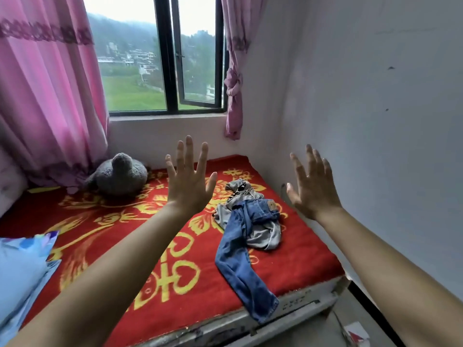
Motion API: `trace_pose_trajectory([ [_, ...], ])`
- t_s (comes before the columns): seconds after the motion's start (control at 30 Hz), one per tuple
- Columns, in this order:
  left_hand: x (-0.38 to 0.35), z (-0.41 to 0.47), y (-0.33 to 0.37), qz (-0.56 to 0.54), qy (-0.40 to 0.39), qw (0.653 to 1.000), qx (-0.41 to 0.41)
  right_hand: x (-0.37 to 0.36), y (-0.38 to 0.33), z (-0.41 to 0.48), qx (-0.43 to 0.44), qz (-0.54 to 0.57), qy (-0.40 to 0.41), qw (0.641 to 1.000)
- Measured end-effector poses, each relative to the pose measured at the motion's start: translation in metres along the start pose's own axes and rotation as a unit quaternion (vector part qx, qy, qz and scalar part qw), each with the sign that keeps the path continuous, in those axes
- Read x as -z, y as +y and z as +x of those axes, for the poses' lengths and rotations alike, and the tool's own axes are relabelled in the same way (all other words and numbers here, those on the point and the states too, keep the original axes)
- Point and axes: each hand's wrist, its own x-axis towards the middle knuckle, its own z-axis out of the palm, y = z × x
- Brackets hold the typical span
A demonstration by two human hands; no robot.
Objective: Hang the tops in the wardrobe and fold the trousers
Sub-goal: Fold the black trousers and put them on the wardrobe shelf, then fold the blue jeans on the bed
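One pair of jeans (240,259) lies on the red blanket (105,221) beside the wall (375,121).

Pink curtains (47,96), black-framed window (166,58), white wall (375,96), red bed blanket (125,221)

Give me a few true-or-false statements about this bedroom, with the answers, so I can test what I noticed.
1. The left hand and right hand are both open, holding nothing. True.
2. The jeans are neatly folded. False: they lie crumpled on the blanket.
3. A grey soft toy sits near the pink curtain. True.
4. The blanket is green. False: it is red with yellow patterns.
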Motion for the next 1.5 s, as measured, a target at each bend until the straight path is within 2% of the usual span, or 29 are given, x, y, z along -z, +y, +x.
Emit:
trace_pose_trajectory([
  [0.3, -0.146, 0.076, 0.045, -0.021, -0.118, 0.993, -0.004, -0.110, 0.083, 0.039, -0.046, -0.007, -0.056, 0.997],
  [0.57, -0.299, 0.175, 0.086, 0.019, -0.194, 0.981, 0.010, -0.281, 0.170, 0.136, -0.087, 0.051, -0.126, 0.987],
  [0.77, -0.399, 0.226, 0.110, 0.019, -0.239, 0.970, 0.038, -0.405, 0.207, 0.201, -0.057, 0.066, -0.197, 0.977],
  [0.93, -0.490, 0.212, 0.109, 0.019, -0.308, 0.951, 0.036, -0.502, 0.215, 0.201, -0.051, 0.070, -0.278, 0.957],
  [1.1, -0.612, 0.173, 0.101, 0.002, -0.377, 0.925, 0.043, -0.609, 0.213, 0.166, -0.054, 0.061, -0.353, 0.932],
  [1.27, -0.728, 0.109, 0.091, -0.012, -0.454, 0.888, 0.074, -0.714, 0.189, 0.129, -0.189, 0.159, -0.391, 0.887],
  [1.33, -0.763, 0.086, 0.087, -0.028, -0.491, 0.865, 0.097, -0.752, 0.180, 0.119, -0.252, 0.193, -0.386, 0.866],
  [1.4, -0.792, 0.068, 0.084, -0.048, -0.518, 0.844, 0.129, -0.785, 0.176, 0.115, -0.294, 0.200, -0.362, 0.861],
  [1.5, -0.818, 0.051, 0.082, -0.030, -0.501, 0.854, 0.135, -0.824, 0.177, 0.117, -0.336, 0.178, -0.287, 0.879],
])
